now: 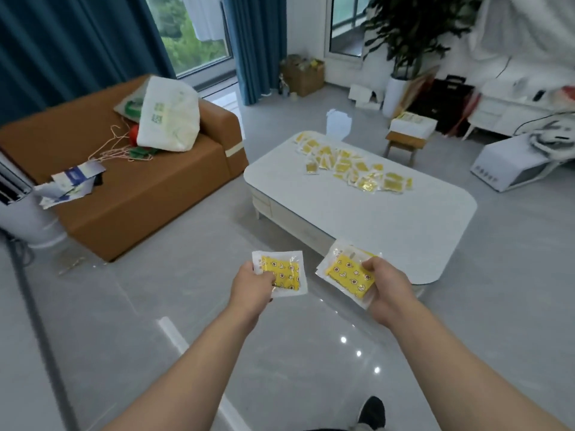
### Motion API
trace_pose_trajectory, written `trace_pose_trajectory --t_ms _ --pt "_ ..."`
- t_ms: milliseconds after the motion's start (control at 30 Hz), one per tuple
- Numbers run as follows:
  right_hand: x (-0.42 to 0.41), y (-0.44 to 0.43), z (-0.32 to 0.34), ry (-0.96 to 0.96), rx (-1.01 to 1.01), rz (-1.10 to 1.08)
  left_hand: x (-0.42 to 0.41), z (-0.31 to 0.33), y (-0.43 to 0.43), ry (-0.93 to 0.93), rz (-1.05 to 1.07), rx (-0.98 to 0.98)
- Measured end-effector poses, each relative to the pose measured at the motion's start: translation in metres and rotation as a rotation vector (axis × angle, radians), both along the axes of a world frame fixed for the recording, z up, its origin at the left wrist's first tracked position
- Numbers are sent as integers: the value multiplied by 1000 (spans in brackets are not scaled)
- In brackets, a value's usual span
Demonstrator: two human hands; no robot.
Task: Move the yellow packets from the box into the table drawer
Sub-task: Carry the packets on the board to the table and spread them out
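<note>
Grips should stay firm: left hand [253,283] pinches one yellow packet [281,272], right hand [385,289] clasps a small stack [347,273], both just short of the table [373,219], whose drawer, not plainly visible, needs a freed hand.

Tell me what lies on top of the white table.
Many yellow packets lie scattered across the far part of the table, some overlapping, so any beneath them are hidden. The stack in the right hand covers part of the table's near edge.

There are 2 hands [253,286] [387,289], 1 table [389,225], 1 sofa [140,197], many packets [345,164].
</note>
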State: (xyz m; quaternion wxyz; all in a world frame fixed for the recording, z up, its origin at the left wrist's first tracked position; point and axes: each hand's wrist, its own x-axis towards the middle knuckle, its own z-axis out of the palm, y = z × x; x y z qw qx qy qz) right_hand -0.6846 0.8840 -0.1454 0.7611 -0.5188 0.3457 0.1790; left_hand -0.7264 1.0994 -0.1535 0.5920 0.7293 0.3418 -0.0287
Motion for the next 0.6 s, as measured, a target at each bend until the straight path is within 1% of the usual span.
trace_pose_trajectory --t_ms 133,300,500,600 --pt "44 -79 -4 -17 -22 -48 57 1 -76 -16 -15 -77" --pt "99 -155 -16 -24 -23 -102 122 -7 -143 -10 11 -115" --pt "160 -212 -37 52 -9 -162 198 -18 -198 25 -60 -107" --pt "196 -231 -44 92 -52 -178 245 -29 -217 47 -95 -97"
